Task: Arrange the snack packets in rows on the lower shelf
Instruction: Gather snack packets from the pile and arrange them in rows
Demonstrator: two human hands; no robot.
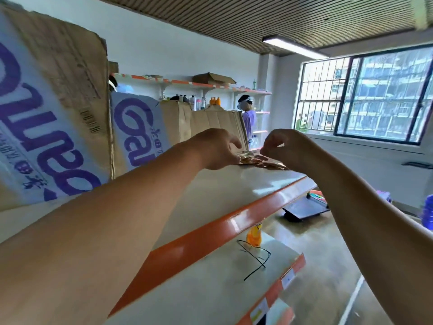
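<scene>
Brown-gold snack packets [262, 161] lie flat at the far end of the upper white shelf [234, 191], which has an orange front edge. My left hand [216, 148] reaches over them with fingers curled down, its thumb side at the packets' left end. My right hand [284, 146] hovers at their right end with fingers bent, pinching toward a packet's edge. The lower shelf [210, 289] runs below, white with an orange lip.
Large cardboard boxes with purple print [54, 118] stand on the upper shelf at left. An orange bottle [254, 234] and black glasses [256, 256] sit on the lower shelf. Another person [248, 113] stands by wall shelves. A dark flat device [304, 208] lies on the floor.
</scene>
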